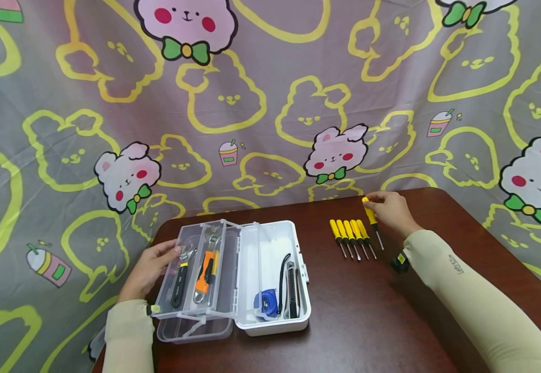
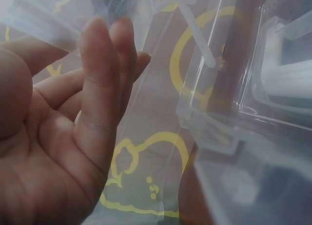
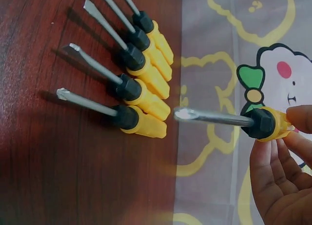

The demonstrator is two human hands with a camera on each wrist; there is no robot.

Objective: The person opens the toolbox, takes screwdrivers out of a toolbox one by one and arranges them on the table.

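Observation:
My right hand (image 1: 394, 210) pinches a yellow-handled screwdriver (image 1: 371, 215) near the handle's end, its shaft slanting down, just right of a row of several similar screwdrivers (image 1: 349, 232) on the table. In the right wrist view the held screwdriver (image 3: 261, 122) points its tip toward the row. My left hand (image 1: 151, 267) touches the left rim of a clear tray (image 1: 170, 305) of an opened toolbox, its fingers fairly straight in the left wrist view. In the tray lie a black-handled adjustable wrench (image 1: 179, 285) and an orange tool (image 1: 205, 272). The white toolbox base (image 1: 270, 243) stands to the right.
A blue tape measure (image 1: 268, 302) and a long dark tool (image 1: 292, 290) lie in the base's near end. The brown table (image 1: 354, 321) ends at a patterned cloth (image 1: 270, 129) hung behind and at both sides.

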